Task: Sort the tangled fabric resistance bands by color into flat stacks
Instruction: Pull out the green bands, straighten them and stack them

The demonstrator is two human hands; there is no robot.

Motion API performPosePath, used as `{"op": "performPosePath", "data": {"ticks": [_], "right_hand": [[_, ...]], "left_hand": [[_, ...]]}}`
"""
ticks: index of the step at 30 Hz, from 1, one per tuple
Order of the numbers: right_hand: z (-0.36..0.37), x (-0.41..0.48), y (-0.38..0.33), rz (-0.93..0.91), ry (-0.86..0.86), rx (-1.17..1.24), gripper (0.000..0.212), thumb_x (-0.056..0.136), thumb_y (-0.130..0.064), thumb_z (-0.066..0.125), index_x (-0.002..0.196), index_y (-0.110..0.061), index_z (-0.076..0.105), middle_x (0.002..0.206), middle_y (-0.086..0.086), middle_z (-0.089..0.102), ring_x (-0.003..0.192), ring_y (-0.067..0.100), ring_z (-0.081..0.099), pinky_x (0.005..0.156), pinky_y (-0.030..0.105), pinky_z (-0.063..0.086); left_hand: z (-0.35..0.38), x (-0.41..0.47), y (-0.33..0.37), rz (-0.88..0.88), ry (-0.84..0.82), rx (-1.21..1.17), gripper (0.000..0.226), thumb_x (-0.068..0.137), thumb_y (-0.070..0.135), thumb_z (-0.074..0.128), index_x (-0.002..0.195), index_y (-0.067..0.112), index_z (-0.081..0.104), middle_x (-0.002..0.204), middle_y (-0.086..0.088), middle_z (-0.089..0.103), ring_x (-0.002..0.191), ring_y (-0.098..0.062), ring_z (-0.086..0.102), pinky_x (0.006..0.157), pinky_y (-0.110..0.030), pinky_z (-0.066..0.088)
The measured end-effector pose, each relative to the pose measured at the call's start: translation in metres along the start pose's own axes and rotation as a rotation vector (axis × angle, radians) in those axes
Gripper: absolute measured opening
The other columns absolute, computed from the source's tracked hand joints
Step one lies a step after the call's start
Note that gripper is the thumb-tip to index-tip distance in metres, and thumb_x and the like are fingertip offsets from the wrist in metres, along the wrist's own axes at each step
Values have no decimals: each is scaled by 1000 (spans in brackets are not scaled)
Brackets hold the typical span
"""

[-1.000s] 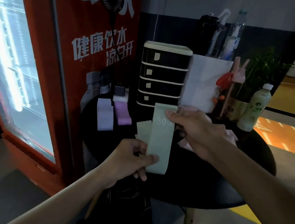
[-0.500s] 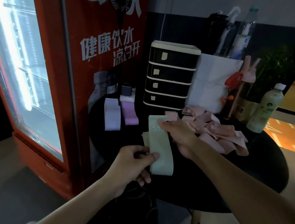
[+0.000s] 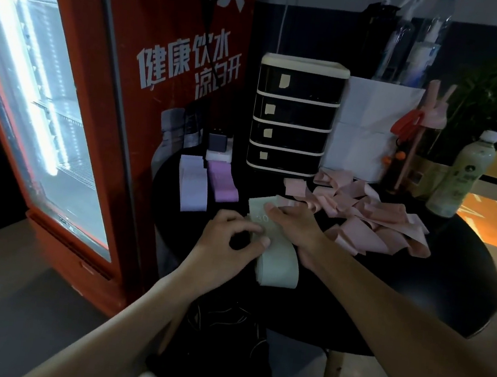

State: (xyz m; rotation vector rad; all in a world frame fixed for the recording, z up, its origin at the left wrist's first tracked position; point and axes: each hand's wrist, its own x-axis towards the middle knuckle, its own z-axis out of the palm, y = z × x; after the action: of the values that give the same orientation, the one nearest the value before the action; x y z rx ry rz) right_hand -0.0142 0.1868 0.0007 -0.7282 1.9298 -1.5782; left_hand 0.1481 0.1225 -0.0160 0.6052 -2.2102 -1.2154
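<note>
So the green band [image 3: 278,266] is down flat on the round black table [image 3: 414,300], near its left-front edge, running lengthwise away from the person, with white numbers printed near the far end. Left hand [image 3: 229,239] is curled up with thumb and forefinger pinching the band's left edge about halfway along, the other fingers tucked in. Right hand [image 3: 295,227] comes in from the right and lies across the far end of the band, fingers together and pointing left. The thumb is hidden under there, so I honestly can't tell if it's gripping or just pressing down. Toward the table's far-left edge there are two neat flat stacks side by side, just about touching: a pale lilac stack [image 3: 193,185] on the left and a darker purple stack [image 3: 221,182] on the right. The pink bands [image 3: 361,219] are a messy tangled heap over the far-right part of the table, just beside the right hand. Along the back edge sit a black drawer unit [image 3: 295,116] with cream trim, a white bag [image 3: 368,133] next to it, and a pale bottle [image 3: 465,176] with a white cap near the right edge. A red fridge [image 3: 107,141] with a lit glass door stands left of the table.
</note>
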Motion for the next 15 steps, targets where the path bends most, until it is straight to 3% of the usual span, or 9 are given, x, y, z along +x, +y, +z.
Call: {"op": "performPosePath", "data": {"ticks": [3, 6, 10, 12, 15], "right_hand": [[-4, -5, -4, -6, -20, -48, 28, 92, -26, 66, 96, 1, 73, 92, 12, 75, 70, 14, 71, 59, 23, 56], [-15, -22, -14, 4, -42, -104, 25, 96, -32, 59, 88, -9, 69, 80, 0, 69, 56, 2, 64, 46, 12, 43], [-29, -66, -18, 122, -64, -321, 45, 94, -52, 52, 77, -11, 56, 76, -1, 57, 71, 10, 57, 59, 21, 44], [-30, -83, -14, 154, -131, -329, 49, 92, -58, 51, 78, -12, 58, 77, -3, 60, 69, 7, 60, 56, 18, 43], [-24, -90, -11, 111, -137, -390, 55, 86, -66, 52, 87, -13, 62, 83, -3, 63, 75, 10, 61, 60, 21, 44]], "left_hand": [[-1, 5, -8, 30, -2, 44, 24, 83, 45, 74, 105, 34, 74, 120, 19, 47, 115, 5, 47, 93, -8, 32], [-7, 8, -15, 64, -9, 105, 26, 83, 45, 75, 104, 32, 75, 123, 16, 45, 121, -2, 46, 101, -13, 33], [-18, 20, -12, 104, -74, 169, 7, 84, 46, 74, 90, 48, 71, 129, 15, 44, 129, -10, 41, 114, -32, 33], [-22, 30, -12, 147, -121, 208, 18, 86, 42, 74, 80, 58, 68, 132, 12, 43, 131, -16, 40, 115, -42, 32], [-25, 44, -6, 149, -214, 222, 22, 83, 34, 79, 80, 52, 68, 136, 7, 41, 138, -19, 33, 118, -44, 28]]}}
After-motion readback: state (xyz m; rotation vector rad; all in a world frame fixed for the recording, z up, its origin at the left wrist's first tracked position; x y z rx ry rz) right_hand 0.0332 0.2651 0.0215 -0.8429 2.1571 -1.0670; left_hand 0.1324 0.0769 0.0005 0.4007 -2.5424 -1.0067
